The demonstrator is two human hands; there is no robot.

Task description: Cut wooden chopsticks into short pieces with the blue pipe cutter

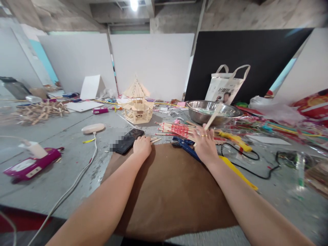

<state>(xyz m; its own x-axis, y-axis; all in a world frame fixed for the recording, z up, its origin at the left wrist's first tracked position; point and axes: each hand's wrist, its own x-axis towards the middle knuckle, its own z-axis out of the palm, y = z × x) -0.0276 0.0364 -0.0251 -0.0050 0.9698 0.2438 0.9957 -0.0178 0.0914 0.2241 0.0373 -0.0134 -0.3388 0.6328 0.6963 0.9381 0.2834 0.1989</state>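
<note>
My left hand [142,146] rests curled at the far edge of a brown mat [166,191], with short wooden sticks [154,139] just past its knuckles and a black phone [128,140] to its left. My right hand [205,144] holds a long flat wooden stick [213,118] that points up and away; a ring shows on one finger. That hand lies over blue-handled cutters [185,146] and beside a pile of red-wrapped chopsticks [176,130]. A small stick pavilion model [137,104] stands farther back.
A steel bowl [210,111] and a paper tote bag [227,85] sit behind the right hand. A yellow glue gun [234,140] with black cable lies to the right, amid plastic clutter. On the left are a white cable, a magenta box [29,165] and a stick lattice [38,112].
</note>
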